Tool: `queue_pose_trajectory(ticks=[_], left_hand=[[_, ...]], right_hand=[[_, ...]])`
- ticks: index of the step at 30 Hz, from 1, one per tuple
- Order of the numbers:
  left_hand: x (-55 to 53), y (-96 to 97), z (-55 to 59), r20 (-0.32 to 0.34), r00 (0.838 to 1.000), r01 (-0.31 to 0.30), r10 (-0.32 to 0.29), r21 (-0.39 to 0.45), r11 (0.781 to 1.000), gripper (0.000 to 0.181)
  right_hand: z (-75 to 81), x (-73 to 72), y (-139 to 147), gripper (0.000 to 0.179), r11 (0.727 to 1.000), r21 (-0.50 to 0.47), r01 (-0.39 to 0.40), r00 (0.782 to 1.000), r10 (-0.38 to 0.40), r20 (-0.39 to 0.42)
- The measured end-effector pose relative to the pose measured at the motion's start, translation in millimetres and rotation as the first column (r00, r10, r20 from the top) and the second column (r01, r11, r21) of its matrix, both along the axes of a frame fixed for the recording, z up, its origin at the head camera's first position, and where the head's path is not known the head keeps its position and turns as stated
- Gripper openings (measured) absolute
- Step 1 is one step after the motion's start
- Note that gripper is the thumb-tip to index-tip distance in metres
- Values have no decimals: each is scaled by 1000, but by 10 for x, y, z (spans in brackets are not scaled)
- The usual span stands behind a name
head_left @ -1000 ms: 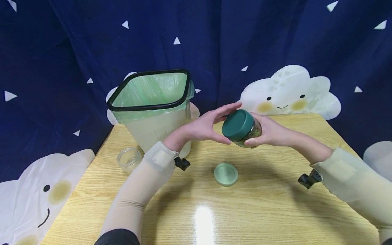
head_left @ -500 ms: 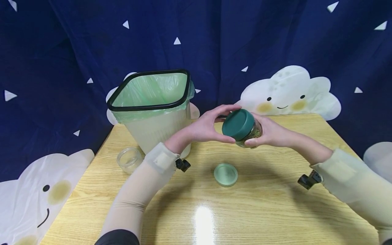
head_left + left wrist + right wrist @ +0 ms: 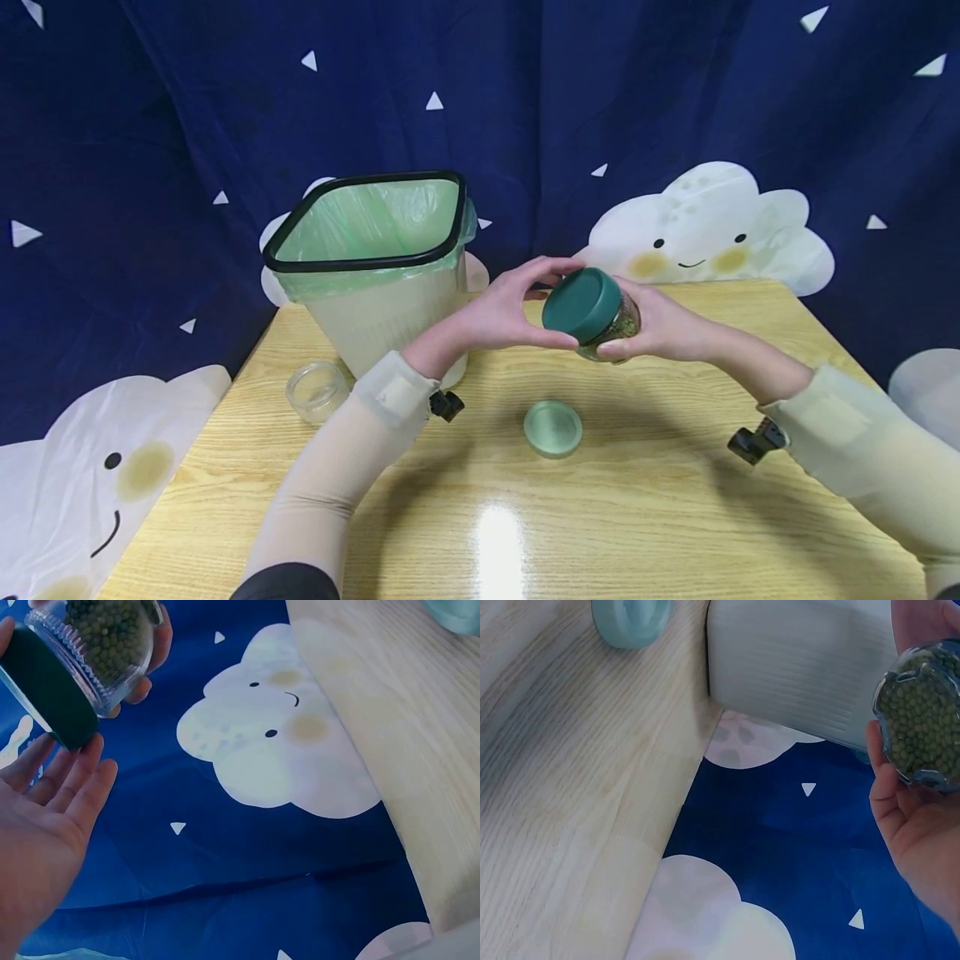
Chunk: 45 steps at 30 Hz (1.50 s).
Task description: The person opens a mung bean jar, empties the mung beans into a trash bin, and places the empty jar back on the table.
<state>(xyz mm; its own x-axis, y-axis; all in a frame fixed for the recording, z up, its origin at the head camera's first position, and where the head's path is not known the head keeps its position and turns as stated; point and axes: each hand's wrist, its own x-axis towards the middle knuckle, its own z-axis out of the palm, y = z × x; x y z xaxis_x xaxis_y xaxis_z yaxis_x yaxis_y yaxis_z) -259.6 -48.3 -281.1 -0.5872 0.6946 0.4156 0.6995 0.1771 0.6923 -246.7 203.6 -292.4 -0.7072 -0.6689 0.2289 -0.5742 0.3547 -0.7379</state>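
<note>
A clear glass jar (image 3: 626,323) of green mung beans is held tilted above the table, its dark green lid (image 3: 579,305) facing left toward the camera. My right hand (image 3: 663,323) grips the jar's body; the right wrist view shows the jar's base and the beans (image 3: 922,712) through the glass. My left hand (image 3: 506,310) holds the lid's rim between thumb and fingers. Fingertips meet the lid's edge in the left wrist view, where the lid (image 3: 49,690) sits on the jar. Below the hands, a pale green round lid (image 3: 552,428) lies on the table.
A white bin (image 3: 375,321) with a black rim and green liner stands at the back left. Beside it sits a small clear glass jar (image 3: 317,392), without a lid. A dark blue curtain (image 3: 525,125) with clouds hangs behind the wooden table (image 3: 637,517).
My left thumb and fingers have shifted slightly around the dark green lid's rim. The jar and right hand stay almost in place.
</note>
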Motion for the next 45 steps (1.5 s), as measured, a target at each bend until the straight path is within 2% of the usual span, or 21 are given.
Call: queue_pose_trajectory(ticks=[3, 6, 12, 16, 20, 29, 36, 41, 45], left_hand=[[7, 4, 1, -8, 1000, -11, 11, -7, 1000, 83], [7, 2, 7, 30, 1000, 7, -6, -33, 999, 89], [-16, -19, 17, 96, 990, 110, -104, -57, 992, 101], [-38, -34, 32, 116, 978, 177, -174, -22, 984, 97], [-42, -44, 51, 132, 971, 203, -200, -8, 979, 93], [-28, -33, 40, 111, 978, 178, -177, 8, 984, 93], [-13, -25, 17, 107, 986, 127, -129, 22, 992, 92], [8, -22, 26, 105, 991, 84, -88, 42, 996, 90], [27, -8, 38, 115, 993, 38, -41, 23, 999, 88]], right_hand=[[1, 0, 3, 70, 1000, 0, -5, 1000, 5, 1], [-1, -4, 7, 69, 1000, -7, -13, 1000, 13, 5], [-6, -9, 12, 70, 1000, -19, -13, 1000, 13, 20], [-6, -4, 11, 70, 1000, -12, -12, 1000, 12, 24], [-3, -2, 8, 70, 1000, -9, -17, 1000, 17, 26], [-4, -2, -9, 71, 999, -22, -40, 999, 41, 28], [-10, 22, -18, 73, 998, -37, -44, 997, 46, 55], [5, 30, -28, 75, 1000, -13, -14, 999, 15, 42], [6, 37, -22, 75, 1000, -19, 2, 998, -1, 65]])
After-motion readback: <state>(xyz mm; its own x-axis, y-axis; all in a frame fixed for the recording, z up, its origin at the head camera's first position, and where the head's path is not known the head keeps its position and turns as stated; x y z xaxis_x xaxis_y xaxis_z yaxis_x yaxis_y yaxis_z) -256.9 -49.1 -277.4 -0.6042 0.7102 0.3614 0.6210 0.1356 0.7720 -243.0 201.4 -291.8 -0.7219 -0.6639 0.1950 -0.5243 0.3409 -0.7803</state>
